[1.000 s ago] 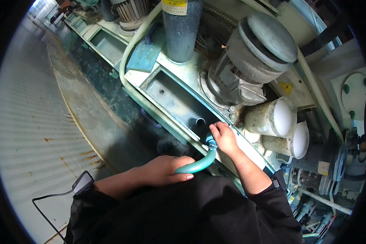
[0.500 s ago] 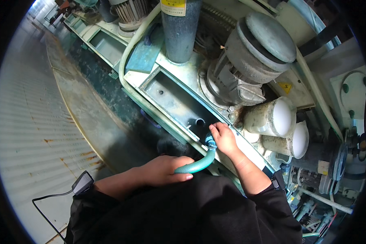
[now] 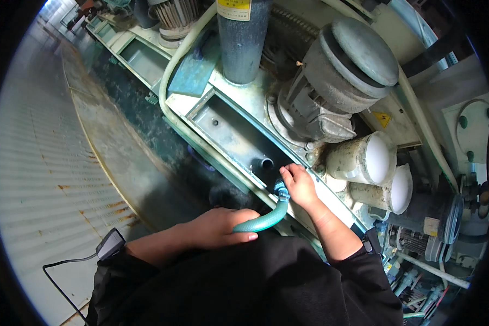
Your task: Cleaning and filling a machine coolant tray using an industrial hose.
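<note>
A green hose [image 3: 266, 218] curves from my left hand [image 3: 228, 227] up to the near end of an open metal trough. Wrapped round the hose, my left hand is closed close to my body. At the hose's upper end is a blue-grey fitting [image 3: 281, 190], placed over the trough's rim. My right hand [image 3: 300, 187] is closed at this fitting, thumb and fingers bent together; its palm side is partly hidden. Inside the trough [image 3: 223, 127], just left of my right fingertips, a short open pipe [image 3: 266, 163] stands up.
Beyond the trough stands a large grey motor [image 3: 337, 76], with two white-ended cylinders [image 3: 376, 157] below it. A dark upright cylinder [image 3: 243, 49] rises at the trough's far end. A pale hose [image 3: 171, 81] runs along the machine's left edge. Pipes crowd the lower right.
</note>
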`<state>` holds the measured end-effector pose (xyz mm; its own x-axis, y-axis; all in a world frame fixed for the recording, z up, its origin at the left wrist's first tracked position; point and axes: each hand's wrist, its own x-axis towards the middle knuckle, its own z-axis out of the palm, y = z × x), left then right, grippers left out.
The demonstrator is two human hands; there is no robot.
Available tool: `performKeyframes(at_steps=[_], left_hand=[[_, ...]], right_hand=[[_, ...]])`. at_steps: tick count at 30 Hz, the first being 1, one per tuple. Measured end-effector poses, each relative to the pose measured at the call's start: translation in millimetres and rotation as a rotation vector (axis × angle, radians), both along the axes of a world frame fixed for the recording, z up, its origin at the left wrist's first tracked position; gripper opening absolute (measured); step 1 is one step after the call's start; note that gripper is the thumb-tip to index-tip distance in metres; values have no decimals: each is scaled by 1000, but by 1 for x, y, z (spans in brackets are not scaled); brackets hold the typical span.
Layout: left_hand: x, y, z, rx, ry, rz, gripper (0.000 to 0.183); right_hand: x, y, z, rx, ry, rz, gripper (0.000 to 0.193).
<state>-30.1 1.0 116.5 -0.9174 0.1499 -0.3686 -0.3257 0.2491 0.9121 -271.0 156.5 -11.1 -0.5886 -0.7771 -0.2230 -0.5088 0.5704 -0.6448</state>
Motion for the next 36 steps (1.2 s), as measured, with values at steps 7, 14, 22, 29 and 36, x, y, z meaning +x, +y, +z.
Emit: performKeyframes(at_steps=[7,14,22,29,36], left_hand=[[-3,-5,6,13,-27,-26,44],[-1,-4,1,10,20,-6,45],[-2,-5,-1,22,51,18,44],[-2,-6,-5,18,40,-5,43],[-2,-7,-4,-4,65,17,44]], right_hand=[[0,-1,1,-5,1,-5,32],[-3,-1,0,9,5,2,32],[-3,-2,2,29,-11,-3,32],[-2,-4,3,15,-2,-3,32],[-4,-4,2,13,8,-4,32]])
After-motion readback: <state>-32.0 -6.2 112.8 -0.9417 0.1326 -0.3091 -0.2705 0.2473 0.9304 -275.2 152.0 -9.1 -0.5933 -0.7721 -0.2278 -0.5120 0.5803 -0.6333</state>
